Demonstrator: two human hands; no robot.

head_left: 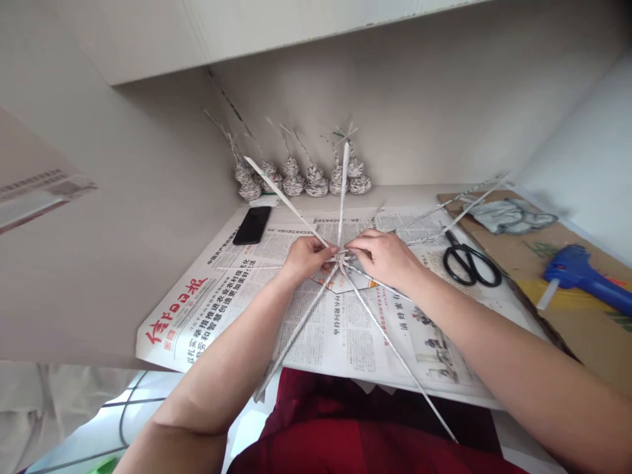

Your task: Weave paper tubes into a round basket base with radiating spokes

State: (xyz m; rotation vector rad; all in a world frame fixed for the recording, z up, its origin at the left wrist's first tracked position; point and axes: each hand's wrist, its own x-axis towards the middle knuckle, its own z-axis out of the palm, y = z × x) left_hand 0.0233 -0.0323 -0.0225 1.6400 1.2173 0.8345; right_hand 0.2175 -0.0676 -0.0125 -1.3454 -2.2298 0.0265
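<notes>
Several thin rolled-newspaper sticks point(380, 320) cross at one centre and spread out like spokes over the newspaper sheet point(237, 309). At the left of that crossing, my left hand point(307, 258) pinches the paper sticks with thumb and forefinger. My right hand point(384, 255) is closed at the right side of the same crossing, its fingertips almost meeting those of the left. Under the centre lies a small piece of printed card point(340, 284), mostly covered by hands and sticks. Exactly which strand each hand grips is hard to see.
Several woven paper gourds point(316, 181) stand along the back wall. A black phone point(251, 225) lies at left. Black-handled scissors point(470, 263) rest at right, beside cardboard point(523, 263) carrying grey gloves point(511, 216) and a blue glue gun point(590, 273). A shelf edge point(296, 46) hangs overhead.
</notes>
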